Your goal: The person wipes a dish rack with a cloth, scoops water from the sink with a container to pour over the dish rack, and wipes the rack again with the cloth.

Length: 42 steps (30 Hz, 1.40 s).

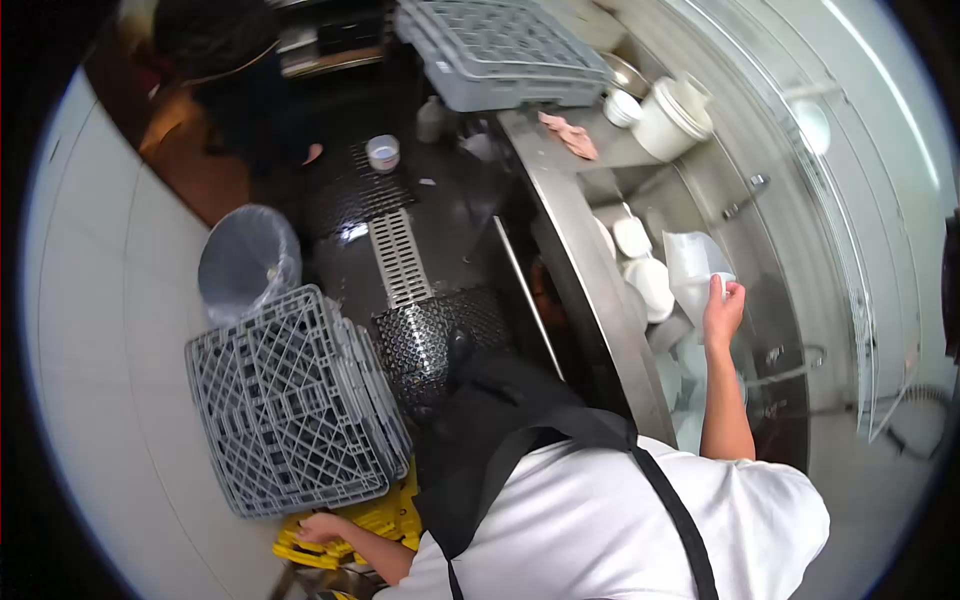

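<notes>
My right hand [724, 315] is closed on a white, translucent plastic jug [688, 262], held tilted over the metal sink [752, 250]. Below and beside the jug, white containers [650, 285] lie in the sink, one with a handle. More pale, see-through pieces lie near my forearm, partly hidden by it. Down at the lower left, my left hand [322, 528] hangs beside a yellow item [375, 520], fingers loosely bent and nothing visible in them. Whether it touches the yellow item I cannot tell.
Grey dish racks [290, 400] lean at left, beside a lined bin [248, 262]. Another grey rack [500, 55] sits on the counter, near a pink cloth [570, 135] and white buckets [672, 118]. A floor drain [398, 258], a white tub [382, 153] and another person [235, 100] are beyond.
</notes>
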Available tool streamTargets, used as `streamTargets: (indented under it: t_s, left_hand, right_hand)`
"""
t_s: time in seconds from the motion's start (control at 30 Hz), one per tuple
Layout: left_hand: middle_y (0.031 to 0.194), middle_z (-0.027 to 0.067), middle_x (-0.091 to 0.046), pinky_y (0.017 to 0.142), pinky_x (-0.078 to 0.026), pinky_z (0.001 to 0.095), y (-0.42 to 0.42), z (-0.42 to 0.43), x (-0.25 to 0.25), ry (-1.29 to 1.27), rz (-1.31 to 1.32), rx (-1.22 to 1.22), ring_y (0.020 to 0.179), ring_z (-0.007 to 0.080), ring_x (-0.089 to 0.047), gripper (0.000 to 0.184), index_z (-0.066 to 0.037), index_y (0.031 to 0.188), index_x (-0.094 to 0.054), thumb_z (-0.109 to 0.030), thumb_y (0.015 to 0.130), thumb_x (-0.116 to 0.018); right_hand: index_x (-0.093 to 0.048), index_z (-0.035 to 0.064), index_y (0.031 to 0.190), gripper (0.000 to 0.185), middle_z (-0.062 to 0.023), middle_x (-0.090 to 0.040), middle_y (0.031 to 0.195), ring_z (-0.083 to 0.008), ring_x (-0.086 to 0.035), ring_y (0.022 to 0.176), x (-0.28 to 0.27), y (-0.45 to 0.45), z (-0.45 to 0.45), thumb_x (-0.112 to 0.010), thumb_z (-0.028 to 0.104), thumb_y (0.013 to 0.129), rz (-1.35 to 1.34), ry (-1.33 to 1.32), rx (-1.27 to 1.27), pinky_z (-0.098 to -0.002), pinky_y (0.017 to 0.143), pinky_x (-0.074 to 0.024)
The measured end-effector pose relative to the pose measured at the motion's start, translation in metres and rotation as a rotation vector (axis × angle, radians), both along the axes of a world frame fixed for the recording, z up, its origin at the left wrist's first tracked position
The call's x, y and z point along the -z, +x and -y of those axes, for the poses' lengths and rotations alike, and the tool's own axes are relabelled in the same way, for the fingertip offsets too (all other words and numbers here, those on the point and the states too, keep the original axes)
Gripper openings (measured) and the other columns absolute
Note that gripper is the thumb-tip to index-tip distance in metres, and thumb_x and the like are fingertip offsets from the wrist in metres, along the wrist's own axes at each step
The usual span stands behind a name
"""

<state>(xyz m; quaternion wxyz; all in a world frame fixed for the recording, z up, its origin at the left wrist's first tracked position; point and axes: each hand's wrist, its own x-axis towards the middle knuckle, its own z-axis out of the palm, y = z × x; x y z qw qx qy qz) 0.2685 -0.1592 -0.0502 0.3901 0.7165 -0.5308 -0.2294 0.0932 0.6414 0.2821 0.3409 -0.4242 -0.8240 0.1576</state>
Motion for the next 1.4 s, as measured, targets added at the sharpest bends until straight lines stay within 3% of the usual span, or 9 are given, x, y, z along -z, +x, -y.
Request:
streamTargets:
  t_s: [0.37,0.57,0.77,0.97,1.03,1.07,1.17,1.23,1.4]
  left_hand:
    - [0.141,0.0225,-0.055,0.105,-0.044,0.0527,-0.155,0.039,-0.073,-0.480,0.477,0.277,0.126,0.0408,-0.055,0.066,-0.002,0.145,-0.049,-0.040,0.095,-0.067]
    - [0.142,0.0237,-0.054,0.108,-0.042,0.0511,-0.222,-0.009,-0.099,-0.660,0.296,0.644,0.130,0.0422,-0.053,0.064,0.000,0.146,-0.047,-0.032,0.095,-0.068]
    - [0.148,0.0212,-0.049,0.110,-0.038,0.0526,-0.220,-0.061,-0.112,-0.432,0.536,0.557,0.135,0.0417,-0.047,0.072,-0.005,0.151,-0.042,-0.036,0.093,-0.069]
    - [0.148,0.0251,-0.047,0.115,-0.033,0.0520,-0.163,-0.068,-0.120,-0.557,0.597,0.522,0.137,0.0436,-0.044,0.076,0.001,0.151,-0.041,-0.029,0.089,-0.073]
    - [0.147,0.0275,-0.048,0.117,-0.031,0.0507,-0.174,-0.105,-0.146,-0.339,0.554,0.405,0.136,0.0437,-0.044,0.075,0.005,0.146,-0.044,-0.021,0.084,-0.076]
    - [0.147,0.0279,-0.048,0.117,-0.031,0.0509,-0.180,-0.118,-0.163,-0.285,0.532,0.389,0.137,0.0439,-0.044,0.076,0.006,0.146,-0.044,-0.020,0.083,-0.077]
    - [0.148,0.0295,-0.045,0.118,-0.030,0.0517,-0.151,-0.135,-0.153,-0.281,0.520,0.347,0.138,0.0454,-0.041,0.084,0.006,0.149,-0.038,-0.022,0.080,-0.076]
    - [0.148,0.0292,-0.044,0.116,-0.031,0.0521,-0.131,-0.154,-0.141,-0.184,0.547,0.247,0.137,0.0460,-0.041,0.087,-0.001,0.153,-0.035,-0.023,0.080,-0.076]
    - [0.143,0.0271,-0.050,0.113,-0.037,0.0485,-0.141,-0.181,-0.132,-0.090,0.164,0.230,0.132,0.0413,-0.048,0.084,0.001,0.151,-0.037,-0.017,0.080,-0.078]
  right_hand:
    - [-0.053,0.0037,0.133,0.055,-0.0248,-0.061,0.125,-0.0427,-0.057,0.117,0.110,0.155,-0.096,-0.074,0.030,0.089,0.135,0.044,0.640,-0.0492,0.101,-0.0445]
    - [-0.046,0.0021,0.142,0.063,-0.0222,-0.054,0.132,-0.0410,-0.053,0.121,0.123,0.013,-0.058,-0.074,0.021,0.088,0.087,0.403,0.101,-0.0509,0.101,-0.0442]
    - [-0.059,0.0000,0.128,0.049,-0.0208,-0.063,0.124,-0.0392,-0.058,0.117,0.110,-0.248,-0.015,-0.076,0.017,0.085,0.073,0.159,-0.684,-0.0459,0.100,-0.0460]
    - [-0.068,0.0022,0.120,0.033,-0.0237,-0.071,0.109,-0.0417,-0.067,0.100,0.115,-0.454,-0.008,-0.064,0.023,0.094,0.148,-0.028,-0.830,-0.0477,0.088,-0.0523]
    - [-0.068,0.0025,0.126,0.035,-0.0173,-0.072,0.117,-0.0331,-0.069,0.102,0.132,-0.477,-0.017,-0.053,0.020,0.099,0.450,0.232,-0.971,-0.0392,0.090,-0.0524]
    - [-0.071,0.0075,0.125,0.036,-0.0156,-0.074,0.117,-0.0310,-0.071,0.099,0.134,-0.483,-0.013,-0.052,0.027,0.101,0.613,-0.051,-0.721,-0.0417,0.085,-0.0526]
    - [-0.068,0.0068,0.129,0.036,-0.0098,-0.068,0.132,-0.0266,-0.062,0.122,0.167,-0.496,-0.037,-0.042,0.015,0.105,0.108,0.217,-1.153,-0.0365,0.108,-0.0443]
    - [-0.066,-0.0020,0.116,0.037,-0.0162,-0.063,0.136,-0.0270,-0.058,0.126,0.167,-0.504,-0.023,-0.040,0.022,0.108,-0.321,-0.150,-1.283,-0.0360,0.109,-0.0420]
    - [-0.064,-0.0019,0.131,0.039,-0.0159,-0.065,0.136,-0.0233,-0.059,0.127,0.058,-0.438,0.196,-0.047,0.024,0.107,-0.023,-0.197,-1.482,-0.0359,0.110,-0.0415]
